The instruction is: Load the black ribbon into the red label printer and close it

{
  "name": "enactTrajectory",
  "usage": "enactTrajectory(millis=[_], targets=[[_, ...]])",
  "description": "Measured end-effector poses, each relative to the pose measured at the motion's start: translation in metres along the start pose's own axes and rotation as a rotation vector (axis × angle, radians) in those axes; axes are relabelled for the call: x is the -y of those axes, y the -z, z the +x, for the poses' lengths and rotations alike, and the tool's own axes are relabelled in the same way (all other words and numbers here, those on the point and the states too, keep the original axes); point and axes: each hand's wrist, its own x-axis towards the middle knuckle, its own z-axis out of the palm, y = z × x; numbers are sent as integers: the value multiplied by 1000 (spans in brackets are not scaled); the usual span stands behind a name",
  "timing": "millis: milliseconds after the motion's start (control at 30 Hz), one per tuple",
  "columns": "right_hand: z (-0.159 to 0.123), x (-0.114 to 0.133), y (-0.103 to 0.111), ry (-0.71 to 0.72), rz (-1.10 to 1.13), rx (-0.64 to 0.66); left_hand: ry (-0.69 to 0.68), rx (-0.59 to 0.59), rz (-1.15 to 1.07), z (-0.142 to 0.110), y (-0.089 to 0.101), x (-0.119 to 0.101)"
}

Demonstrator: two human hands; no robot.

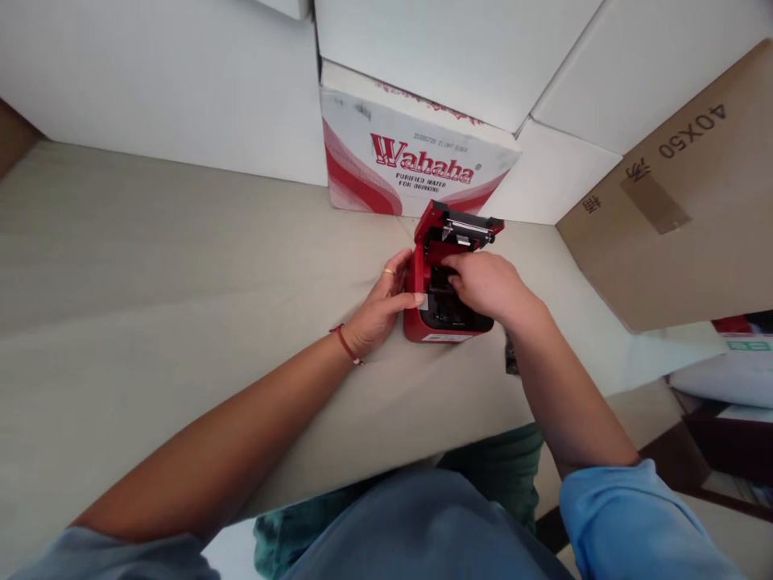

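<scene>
A small red and black label printer (448, 336) stands on the table with its hinged lid (462, 225) raised, showing a metal roller bar on the lid and a black inside. My left hand (386, 302) grips its left side, thumb on the rim near a small pale patch and the other fingers along the outer wall. My right hand (486, 283) reaches into the open compartment from the right. Its fingers are bent and partly hidden in there, so whatever they pinch or press cannot be made out.
Behind the printer stands a Wahaba-style white and red water carton (423, 157) among plain white boxes (181, 80). A large brown carton (676, 185) leans at the right. A small dark object (511, 356) lies partly behind my right forearm. The table's (181, 266) front edge is near my body.
</scene>
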Motion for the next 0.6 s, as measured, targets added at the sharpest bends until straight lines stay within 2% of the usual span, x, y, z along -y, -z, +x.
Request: enactTrajectory(millis=[133, 333, 433, 500, 600], targets=[[18, 4, -7, 39, -119, 37, -9, 0, -5, 1, 0, 1], [14, 8, -5, -30, -112, 22, -7, -6, -13, 3, 1, 6], [-2, 13, 6, -77, -30, -33, -11, -8, -18, 3, 1, 5], [-23, 9, 17, -71, 90, -74, -13, -10, -23, 2, 1, 3], [-63, -20, 34, -72, 384, -92, -12, 0, -35, 1, -2, -1]])
